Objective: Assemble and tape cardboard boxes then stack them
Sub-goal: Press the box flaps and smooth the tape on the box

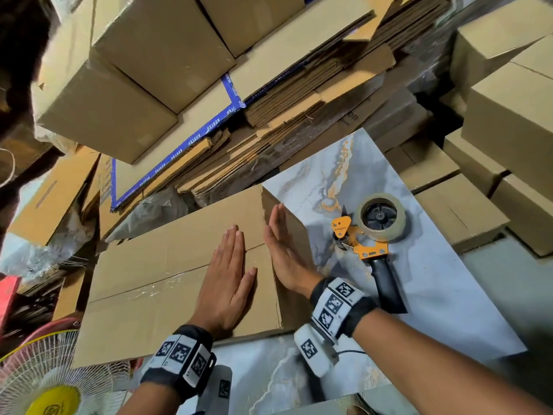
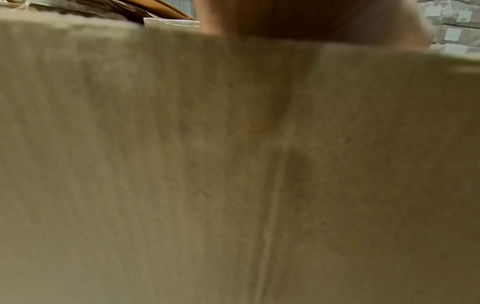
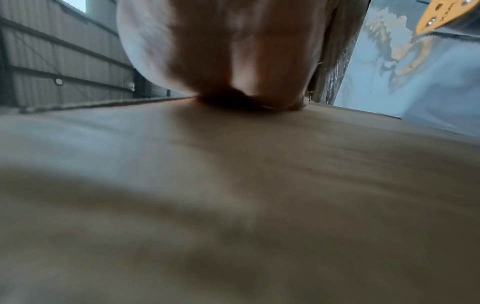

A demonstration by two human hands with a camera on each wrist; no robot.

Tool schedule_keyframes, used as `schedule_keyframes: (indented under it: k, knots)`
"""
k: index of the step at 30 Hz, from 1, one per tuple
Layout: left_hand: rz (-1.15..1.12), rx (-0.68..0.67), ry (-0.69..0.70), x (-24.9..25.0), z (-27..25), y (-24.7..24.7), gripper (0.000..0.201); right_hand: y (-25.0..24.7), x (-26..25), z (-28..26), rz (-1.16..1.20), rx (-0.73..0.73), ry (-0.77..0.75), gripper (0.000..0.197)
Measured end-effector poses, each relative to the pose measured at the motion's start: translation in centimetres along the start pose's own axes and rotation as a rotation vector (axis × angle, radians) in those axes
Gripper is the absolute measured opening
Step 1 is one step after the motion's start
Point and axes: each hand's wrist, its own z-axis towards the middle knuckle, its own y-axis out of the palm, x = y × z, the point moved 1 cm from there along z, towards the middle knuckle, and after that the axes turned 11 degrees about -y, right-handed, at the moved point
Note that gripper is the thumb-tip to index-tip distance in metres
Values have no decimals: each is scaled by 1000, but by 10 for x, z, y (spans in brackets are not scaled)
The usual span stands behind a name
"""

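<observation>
A closed brown cardboard box stands on the marble-patterned table, clear tape running along its top seam. My left hand lies flat on the box top near its right edge, fingers straight. My right hand presses flat against the box's right side, fingers straight and together. An orange and black tape dispenser with a roll of clear tape lies on the table just right of the box. Both wrist views are filled with blurred cardboard and a palm.
Stacks of flat cardboard sheets lie behind the table. Assembled boxes are piled at upper left and more boxes at right. A white fan stands at lower left. A second cardboard edge shows at the bottom.
</observation>
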Motion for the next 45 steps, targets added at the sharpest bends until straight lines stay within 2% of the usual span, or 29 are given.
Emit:
schedule_keyframes:
  k: [4, 7, 9, 11, 13, 17, 21, 26, 28, 30, 32, 33, 34, 36, 38, 40, 43, 45]
  knots:
    - [2, 4, -4, 0, 0, 0, 75, -2, 16, -18, -69, -81, 39, 70]
    - [-5, 4, -8, 0, 1, 0, 73, -5, 13, -5, -84, -68, 40, 74]
    - [-7, 9, -6, 0, 1, 0, 72, -6, 5, 9, -66, -32, 30, 81]
    - [-8, 11, -8, -1, 3, 0, 72, -6, 2, 19, -58, -6, 9, 98]
    - [-11, 10, -7, -1, 5, 0, 73, -6, 4, 20, -49, -10, -15, 104]
    - [-4, 5, -1, -2, 2, 1, 72, -6, 12, 2, -99, -103, -54, 113]
    - [-11, 4, -5, -2, 4, 0, 72, -14, 15, -16, -210, -212, -79, 109]
    - [-3, -1, -4, -2, 6, 0, 73, -5, 1, 9, -44, -62, -148, 104]
    - [-2, -2, -3, -2, 5, 0, 74, -1, 15, 11, 2, -23, -86, 101]
    - [-14, 0, -12, -1, 5, -1, 73, -7, 39, 3, 35, -61, 101, 103]
    - [-17, 4, -9, 0, 4, -1, 73, -20, 62, -12, 4, -134, 299, 115]
    - [-19, 11, -6, 0, 4, -1, 73, -26, 66, -19, -44, -152, 341, 111]
    - [-22, 17, -5, 0, 5, -1, 73, -30, 67, -24, -71, -143, 336, 97]
    - [-28, 22, -3, -1, 7, -1, 72, -32, 52, -28, -29, -92, 265, 77]
    - [-26, 28, 6, -2, 7, 1, 72, -28, 29, -26, 9, -37, 183, 75]
    - [-32, 30, 11, -2, 7, 2, 72, -21, 12, -20, -7, 11, 116, 63]
    - [-37, 28, 13, -3, 4, 2, 71, -13, -1, -20, -123, 3, 85, 54]
    - [-9, 29, 95, -2, 6, -1, 68, -13, 0, -22, -138, -1, 76, 55]
